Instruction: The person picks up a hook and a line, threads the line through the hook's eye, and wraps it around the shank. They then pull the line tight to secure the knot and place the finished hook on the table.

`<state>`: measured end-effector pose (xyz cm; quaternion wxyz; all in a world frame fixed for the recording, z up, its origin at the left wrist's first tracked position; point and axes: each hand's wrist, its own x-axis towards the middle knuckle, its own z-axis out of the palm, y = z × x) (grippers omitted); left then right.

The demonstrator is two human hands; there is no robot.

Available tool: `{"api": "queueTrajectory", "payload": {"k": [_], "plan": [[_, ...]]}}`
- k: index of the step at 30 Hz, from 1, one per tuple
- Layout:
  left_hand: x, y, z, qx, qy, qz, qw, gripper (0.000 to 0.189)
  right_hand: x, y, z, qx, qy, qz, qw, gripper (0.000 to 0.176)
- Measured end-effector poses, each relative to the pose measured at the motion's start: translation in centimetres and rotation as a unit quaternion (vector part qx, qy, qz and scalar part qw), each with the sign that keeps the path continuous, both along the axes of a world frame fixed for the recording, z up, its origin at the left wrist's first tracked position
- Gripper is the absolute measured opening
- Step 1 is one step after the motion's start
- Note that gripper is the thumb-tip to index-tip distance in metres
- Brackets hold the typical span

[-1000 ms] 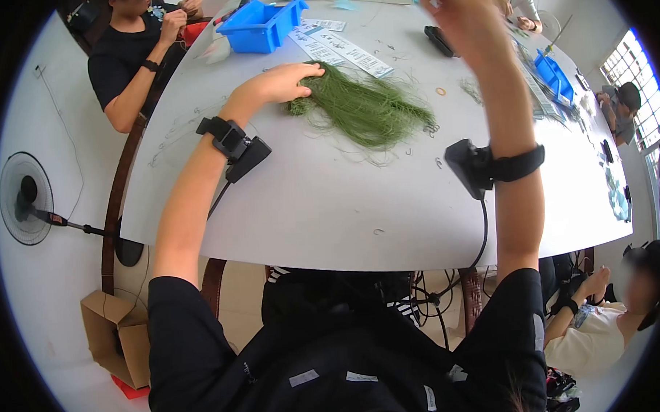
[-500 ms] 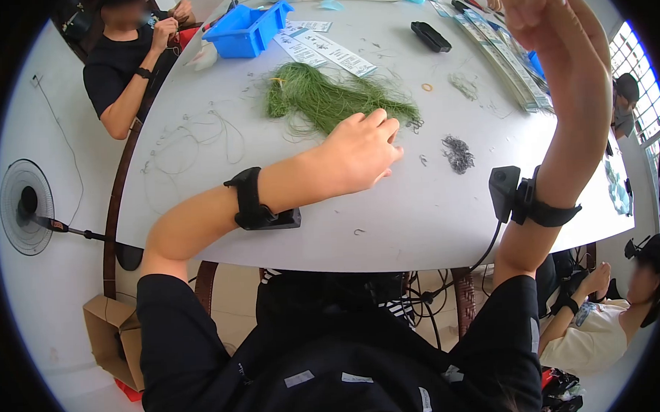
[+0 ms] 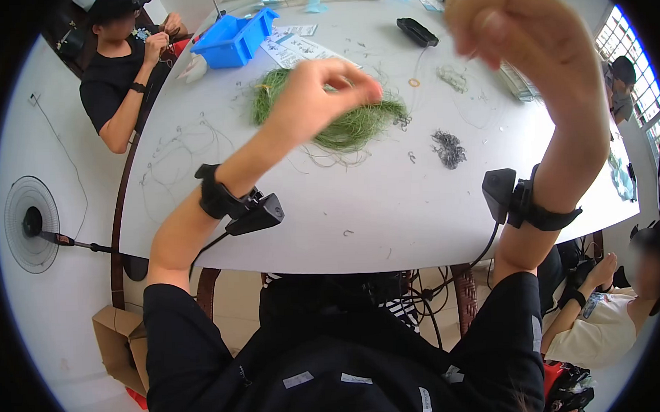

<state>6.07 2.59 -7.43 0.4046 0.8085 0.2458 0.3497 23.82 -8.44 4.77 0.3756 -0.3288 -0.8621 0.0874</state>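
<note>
My left hand (image 3: 319, 97) is raised over the green bundle of fishing line (image 3: 349, 133), its thumb and fingertips pinched together. Whatever is in that pinch is too fine to make out. High on the right, my right hand (image 3: 517, 36) hangs above the table with its fingers curled together, blurred by motion; what it holds, if anything, cannot be seen. A dark pile of small fish hooks (image 3: 449, 149) lies to the right of the bundle. Loose hooks (image 3: 411, 157) sit beside it, and a single hook (image 3: 348, 233) is nearer the table's front edge.
A blue bin (image 3: 233, 41) and printed cards (image 3: 295, 50) stand behind the bundle. Farther right are a black case-like object (image 3: 417, 32), an orange ring (image 3: 414, 82) and tangled clear line (image 3: 453, 78). Other people sit at left and right. A fan (image 3: 32, 223) stands at left.
My left hand has lifted from the bundle's right end and moved left and up, now pinched. My right hand has shifted left and tilted lower. The view has turned slightly.
</note>
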Motion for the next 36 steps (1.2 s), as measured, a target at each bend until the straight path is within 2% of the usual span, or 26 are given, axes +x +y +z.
{"api": "queueTrajectory", "payload": {"k": [3,4,5,7,8,11,12,15,18,22,25,28,31,36], "plan": [[-0.9,0.5,1.7,-0.170,-0.187,0.013,0.967,0.025,-0.3,1.1,-1.0,-0.054,-0.051,0.053,0.996,0.014],[-0.9,0.3,2.0,-0.208,-0.221,-0.002,0.953,0.031,-1.1,0.9,-1.4,-0.043,-0.070,0.010,0.997,0.009],[-0.9,-0.6,2.4,-0.230,-0.209,-0.011,0.950,0.032,-1.6,1.2,-2.1,-0.024,-0.073,0.013,0.997,0.008],[-1.1,-2.4,3.2,-0.273,-0.186,-0.028,0.943,0.036,-2.3,1.6,-3.2,0.019,-0.107,-0.049,0.993,0.005],[-1.0,-2.1,2.4,-0.268,-0.175,-0.072,0.944,0.037,-2.6,1.8,-3.4,0.008,-0.117,-0.096,0.988,0.004],[-2.1,-2.5,3.1,-0.311,-0.104,-0.072,0.942,0.034,-2.7,2.3,-3.5,-0.024,-0.102,-0.142,0.984,0.010],[-1.6,-3.1,3.2,-0.270,-0.147,-0.045,0.951,0.030,-2.8,2.4,-3.3,-0.036,-0.093,-0.126,0.987,0.008],[-2.3,-2.0,3.4,-0.197,-0.171,-0.027,0.965,0.030,-3.3,2.4,-3.4,-0.014,-0.074,-0.115,0.990,0.007],[-2.4,-1.4,3.3,-0.181,-0.182,-0.004,0.967,0.031,-4.0,2.7,-3.9,0.044,-0.026,-0.143,0.988,0.007],[-3.1,-1.1,3.8,-0.307,-0.221,-0.034,0.925,0.036,-5.0,3.1,-4.1,0.119,0.034,-0.178,0.976,0.008],[-3.3,-1.3,4.0,-0.360,-0.259,-0.051,0.895,0.038,-5.7,3.5,-4.9,0.125,0.081,-0.211,0.966,0.007],[-3.3,-1.8,4.4,-0.364,-0.280,-0.065,0.886,0.037,-5.8,4.1,-5.8,0.107,0.125,-0.204,0.965,0.007],[-3.0,-2.1,4.4,-0.344,-0.286,-0.042,0.893,0.031,-6.2,3.7,-5.6,-0.063,0.231,-0.163,0.957,0.009],[-2.9,-2.3,4.3,-0.301,-0.268,-0.018,0.915,0.021,-5.6,3.8,-5.6,-0.203,0.320,-0.081,0.922,0.018]]}}
